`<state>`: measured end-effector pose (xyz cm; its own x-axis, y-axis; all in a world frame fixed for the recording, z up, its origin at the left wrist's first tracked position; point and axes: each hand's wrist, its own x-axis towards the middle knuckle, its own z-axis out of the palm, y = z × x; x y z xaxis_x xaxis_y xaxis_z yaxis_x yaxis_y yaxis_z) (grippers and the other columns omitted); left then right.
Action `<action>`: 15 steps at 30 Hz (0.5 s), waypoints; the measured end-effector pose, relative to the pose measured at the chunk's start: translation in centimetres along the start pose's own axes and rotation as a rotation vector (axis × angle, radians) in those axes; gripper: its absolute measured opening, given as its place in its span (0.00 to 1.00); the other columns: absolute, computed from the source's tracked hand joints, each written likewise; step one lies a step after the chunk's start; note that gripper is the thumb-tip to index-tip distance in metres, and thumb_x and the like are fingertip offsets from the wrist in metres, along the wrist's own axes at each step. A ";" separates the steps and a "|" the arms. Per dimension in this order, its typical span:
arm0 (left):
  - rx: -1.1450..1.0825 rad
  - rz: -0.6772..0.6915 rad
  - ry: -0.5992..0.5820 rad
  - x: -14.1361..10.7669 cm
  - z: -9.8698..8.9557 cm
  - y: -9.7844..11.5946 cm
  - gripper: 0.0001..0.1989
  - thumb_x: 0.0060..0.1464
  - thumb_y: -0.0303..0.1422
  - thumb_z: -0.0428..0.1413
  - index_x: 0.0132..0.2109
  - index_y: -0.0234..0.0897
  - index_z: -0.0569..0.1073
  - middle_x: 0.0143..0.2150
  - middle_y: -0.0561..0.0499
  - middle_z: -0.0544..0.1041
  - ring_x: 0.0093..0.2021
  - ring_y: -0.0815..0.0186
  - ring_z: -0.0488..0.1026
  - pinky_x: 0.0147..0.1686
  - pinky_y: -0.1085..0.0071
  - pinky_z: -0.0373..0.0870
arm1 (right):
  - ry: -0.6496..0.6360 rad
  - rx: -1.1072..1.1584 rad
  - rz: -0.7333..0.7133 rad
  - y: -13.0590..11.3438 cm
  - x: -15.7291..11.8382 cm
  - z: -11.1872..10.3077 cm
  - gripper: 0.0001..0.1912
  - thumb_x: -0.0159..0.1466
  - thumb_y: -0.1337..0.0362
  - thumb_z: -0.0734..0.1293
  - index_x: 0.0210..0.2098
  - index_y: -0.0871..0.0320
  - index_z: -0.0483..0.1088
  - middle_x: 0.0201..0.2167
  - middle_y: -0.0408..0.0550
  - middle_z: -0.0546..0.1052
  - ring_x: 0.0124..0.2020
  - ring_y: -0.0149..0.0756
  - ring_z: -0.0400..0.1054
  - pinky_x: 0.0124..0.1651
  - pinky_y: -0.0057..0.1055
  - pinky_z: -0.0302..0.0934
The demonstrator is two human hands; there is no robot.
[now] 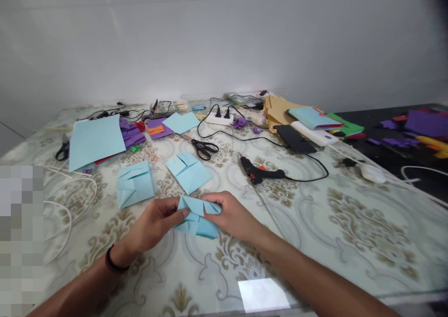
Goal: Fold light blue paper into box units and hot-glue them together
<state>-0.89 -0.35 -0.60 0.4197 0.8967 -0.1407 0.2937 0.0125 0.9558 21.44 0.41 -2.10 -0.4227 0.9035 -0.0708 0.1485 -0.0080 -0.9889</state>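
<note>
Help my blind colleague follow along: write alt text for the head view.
A left hand and a right hand hold a folded blue paper over a patterned table. Beyond lie two more folded papers, scissors and a glue gun, then a power strip and phone.

Both hands (189, 219) gripping folded blue paper (198, 216); two folded pieces (162, 181) beyond; glue gun (261, 171) on patterned tabletop (350, 242).

A narrow, rounded, dark band with a reddish edge (115, 260) circles the wrist just behind the slim left hand (154, 223), its material too blurred to tell; the slim right hand (231, 214) has a bare wrist, and both visible forearms are bare
</note>
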 end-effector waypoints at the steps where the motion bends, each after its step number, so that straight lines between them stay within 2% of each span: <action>1: 0.011 0.007 -0.005 0.0 -0.1 0.0 0.19 0.63 0.43 0.58 0.28 0.35 0.71 0.25 0.56 0.63 0.27 0.70 0.58 0.28 0.73 0.56 | 0.007 0.003 -0.006 -0.1 0.0 0.0 0.09 0.59 0.59 0.72 0.31 0.60 0.78 0.30 0.44 0.78 0.34 0.38 0.69 0.36 0.29 0.62; 5: 0.042 0.004 -0.030 0.1 -0.6 -0.2 0.21 0.65 0.44 0.55 0.28 0.36 0.66 0.25 0.57 0.58 0.28 0.69 0.54 0.28 0.72 0.53 | 0.027 0.021 -0.006 -0.5 0.0 -0.2 0.13 0.64 0.56 0.69 0.28 0.58 0.76 0.28 0.43 0.76 0.33 0.37 0.69 0.37 0.30 0.61; 7: 0.046 -0.003 -0.063 0.1 -0.6 -0.2 0.20 0.66 0.44 0.54 0.29 0.36 0.67 0.26 0.57 0.60 0.28 0.69 0.56 0.29 0.72 0.55 | 0.049 0.022 -0.007 -0.7 0.0 -0.2 0.13 0.64 0.56 0.69 0.28 0.58 0.76 0.28 0.43 0.76 0.33 0.37 0.69 0.39 0.31 0.61; 10: 0.037 0.001 -0.118 0.1 -0.5 -0.4 0.19 0.66 0.43 0.54 0.31 0.35 0.70 0.27 0.55 0.64 0.29 0.69 0.59 0.31 0.72 0.57 | 0.091 0.033 -0.011 -0.9 0.0 -0.2 0.07 0.61 0.60 0.72 0.32 0.57 0.77 0.33 0.44 0.80 0.38 0.39 0.72 0.44 0.32 0.63; 12: 0.020 0.004 -0.107 0.1 -0.4 -0.5 0.18 0.66 0.43 0.55 0.32 0.35 0.71 0.27 0.56 0.65 0.29 0.69 0.60 0.30 0.73 0.57 | 0.093 0.055 0.004 -0.8 0.1 -0.2 0.05 0.57 0.64 0.72 0.35 0.57 0.78 0.36 0.44 0.81 0.40 0.39 0.72 0.44 0.31 0.64; 15: -0.040 0.003 -0.055 0.1 -0.3 -0.6 0.15 0.65 0.43 0.56 0.37 0.35 0.74 0.28 0.54 0.70 0.29 0.69 0.64 0.30 0.74 0.59 | 0.053 0.053 0.018 -0.6 0.1 -0.1 0.06 0.54 0.67 0.72 0.33 0.58 0.78 0.33 0.44 0.80 0.36 0.37 0.71 0.41 0.30 0.63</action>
<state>-1.30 -0.09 -1.13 0.4675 0.8711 -0.1507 0.2580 0.0286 0.9657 21.40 0.51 -1.52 -0.3722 0.9245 -0.0829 0.1077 -0.0456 -0.9931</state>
